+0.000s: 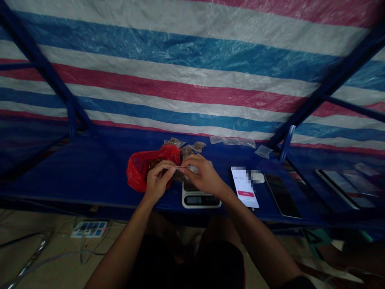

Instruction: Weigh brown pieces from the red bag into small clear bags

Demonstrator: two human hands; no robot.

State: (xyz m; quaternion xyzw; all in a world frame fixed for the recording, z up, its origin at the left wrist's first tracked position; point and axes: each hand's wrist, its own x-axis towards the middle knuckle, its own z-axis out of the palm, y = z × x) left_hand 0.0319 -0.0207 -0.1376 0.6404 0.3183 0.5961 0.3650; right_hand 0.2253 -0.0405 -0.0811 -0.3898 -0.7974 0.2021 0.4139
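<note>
The left hand and right hand pinched a small bag by its top, near the scale at the table's near edge. A red bag crowded the left hand, packets lay toward the far edge, and a lit phone stood off rightward; leftward, the table stretched on.

A lit phone and dark phone lie before striped sheeting.
</note>
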